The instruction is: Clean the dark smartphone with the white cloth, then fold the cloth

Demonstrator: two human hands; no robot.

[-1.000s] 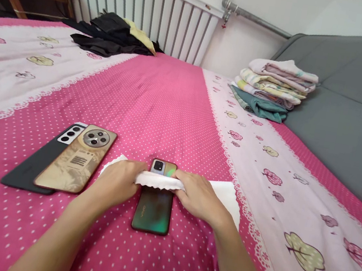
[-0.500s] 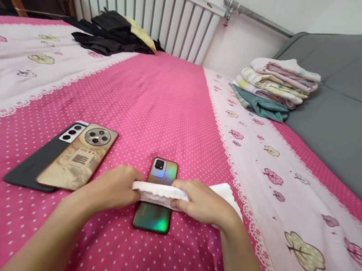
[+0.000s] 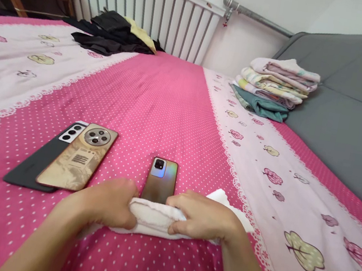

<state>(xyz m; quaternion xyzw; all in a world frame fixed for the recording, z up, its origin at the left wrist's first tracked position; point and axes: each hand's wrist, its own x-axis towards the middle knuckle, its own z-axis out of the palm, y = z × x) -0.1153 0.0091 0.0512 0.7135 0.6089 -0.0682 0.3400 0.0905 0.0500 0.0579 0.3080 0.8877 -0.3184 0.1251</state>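
Note:
Between my two hands a white cloth is stretched, bunched into a fold. My left hand is closed on its left end, and my right hand grips it on the right. A loose corner of the cloth spreads out beyond my right wrist. Under it lies a shiny brown phone, back side up; its camera end shows and its lower half is hidden by the cloth. Left of my left hand, a gold marbled phone with a round camera ring overlaps a dark grey phone.
Everything lies on a bed with a pink dotted cover. A stack of folded clothes stands by the grey headboard. Dark clothes are heaped near the white radiator.
Both hands have drawn the cloth toward me, down the phone's back. The phone's lower end, bare before, is now covered. The other two phones have stayed put.

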